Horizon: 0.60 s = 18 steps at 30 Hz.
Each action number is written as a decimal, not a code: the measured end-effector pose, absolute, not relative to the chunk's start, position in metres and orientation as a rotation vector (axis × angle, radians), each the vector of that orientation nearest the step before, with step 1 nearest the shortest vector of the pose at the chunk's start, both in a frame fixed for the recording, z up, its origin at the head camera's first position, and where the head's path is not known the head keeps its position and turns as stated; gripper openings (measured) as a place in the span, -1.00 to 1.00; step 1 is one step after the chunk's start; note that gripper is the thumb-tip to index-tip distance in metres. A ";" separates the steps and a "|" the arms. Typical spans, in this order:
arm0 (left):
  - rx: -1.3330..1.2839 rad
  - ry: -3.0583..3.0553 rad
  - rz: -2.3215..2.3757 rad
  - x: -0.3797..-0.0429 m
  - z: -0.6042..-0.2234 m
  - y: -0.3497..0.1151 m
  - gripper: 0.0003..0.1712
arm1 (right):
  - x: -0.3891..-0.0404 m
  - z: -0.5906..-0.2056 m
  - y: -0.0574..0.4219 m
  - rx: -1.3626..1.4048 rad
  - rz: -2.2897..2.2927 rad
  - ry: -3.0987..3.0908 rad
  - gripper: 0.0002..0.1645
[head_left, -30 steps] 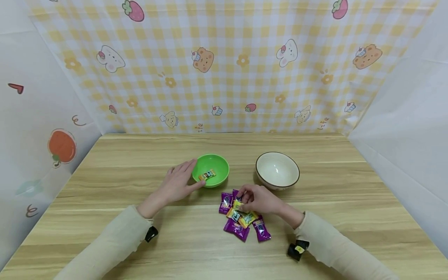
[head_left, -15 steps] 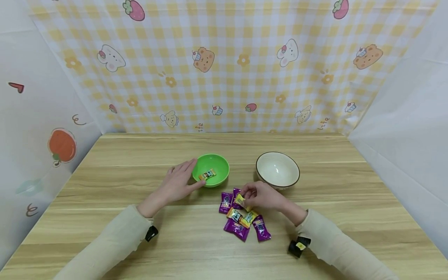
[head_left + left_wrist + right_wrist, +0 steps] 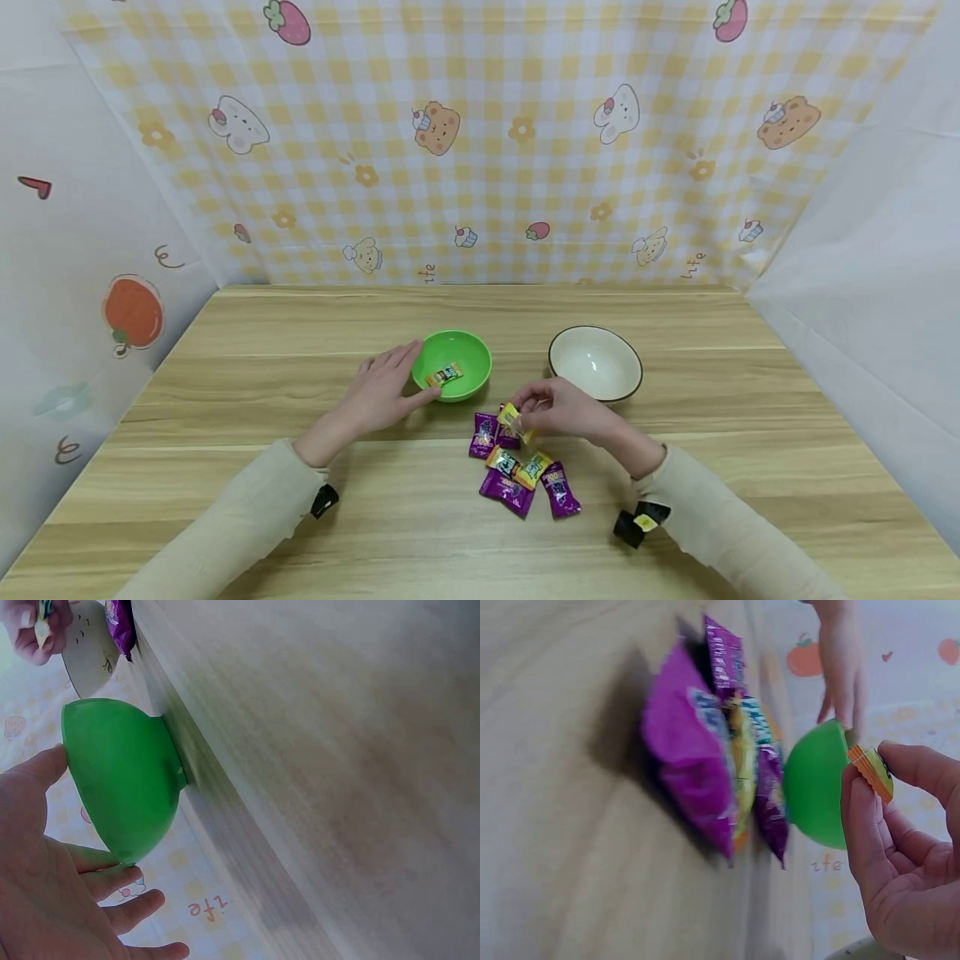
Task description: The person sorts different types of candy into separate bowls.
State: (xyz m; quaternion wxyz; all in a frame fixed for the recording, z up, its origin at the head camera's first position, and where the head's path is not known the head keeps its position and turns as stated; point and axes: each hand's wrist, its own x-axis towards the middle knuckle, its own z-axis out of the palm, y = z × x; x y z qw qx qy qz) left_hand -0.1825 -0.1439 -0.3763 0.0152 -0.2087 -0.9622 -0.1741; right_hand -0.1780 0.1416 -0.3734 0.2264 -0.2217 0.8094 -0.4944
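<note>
My right hand (image 3: 562,408) pinches a yellow wrapped candy (image 3: 874,772) between thumb and fingertips, raised above the table. Below it lies a small pile: several purple wrapped candies (image 3: 507,492) around two yellow ones, a yellow candy (image 3: 534,469) and a yellow-orange candy (image 3: 503,461). A green bowl (image 3: 465,348) stands to the left, with one yellow-orange candy (image 3: 445,375) inside. My left hand (image 3: 375,392) spreads its fingers beside this bowl. In the left wrist view the thumb and fingertips touch its rim.
A white bowl (image 3: 596,358) with a dark rim stands behind my right hand, which overlaps its near edge in the head view. The wooden table (image 3: 360,517) ends at a yellow checked cloth (image 3: 487,192). White cloth hangs at both sides.
My right hand has lifted the yellow candy off the pile and moved slightly away from me, nearer the bowls. The left hand and both bowls have stayed in place.
</note>
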 end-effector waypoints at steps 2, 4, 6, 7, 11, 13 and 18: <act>-0.650 -2.994 -0.543 -0.183 -0.376 -0.144 -0.04 | -0.180 -0.371 0.141 -0.592 -1.383 2.250 -0.71; -0.652 -2.993 -0.541 -0.183 -0.377 -0.144 -0.04 | -0.182 -0.369 0.140 -0.578 -1.409 2.254 -0.70; -0.654 -2.993 -0.541 -0.183 -0.377 -0.144 -0.04 | -0.184 -0.367 0.139 -0.561 -1.429 2.257 -0.70; -0.655 -2.993 -0.543 -0.183 -0.377 -0.144 -0.04 | -0.185 -0.365 0.139 -0.553 -1.432 2.260 -0.70; -0.654 -2.993 -0.548 -0.182 -0.376 -0.144 -0.04 | -0.188 -0.357 0.136 -0.517 -1.455 2.280 -0.68; -0.654 -2.993 -0.546 -0.182 -0.376 -0.144 -0.04 | -0.190 -0.351 0.134 -0.486 -1.480 2.278 -0.66; -0.656 -2.991 -0.539 -0.183 -0.376 -0.144 -0.04 | -0.196 -0.338 0.126 -0.429 -1.566 2.247 -0.66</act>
